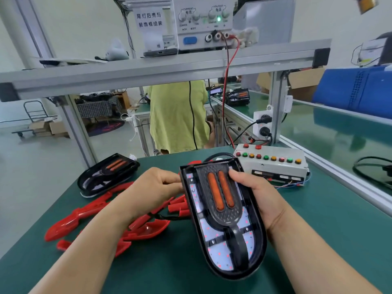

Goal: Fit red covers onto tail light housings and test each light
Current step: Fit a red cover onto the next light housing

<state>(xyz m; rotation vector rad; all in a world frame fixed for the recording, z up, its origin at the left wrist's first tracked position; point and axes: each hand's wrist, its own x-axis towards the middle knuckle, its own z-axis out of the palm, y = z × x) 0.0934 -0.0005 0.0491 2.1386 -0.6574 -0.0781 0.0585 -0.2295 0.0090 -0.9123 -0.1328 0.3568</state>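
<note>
Fingers [236,174] gripping housing [224,219], both sides

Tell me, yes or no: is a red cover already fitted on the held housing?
No; the housing shows its bare board, with red covers on the table.

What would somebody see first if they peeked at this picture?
Probably the black tail light housing in the middle, held by the left hand and right hand, with two orange bars. Then the red covers piled on the green table to its left, and the button box behind.
</note>
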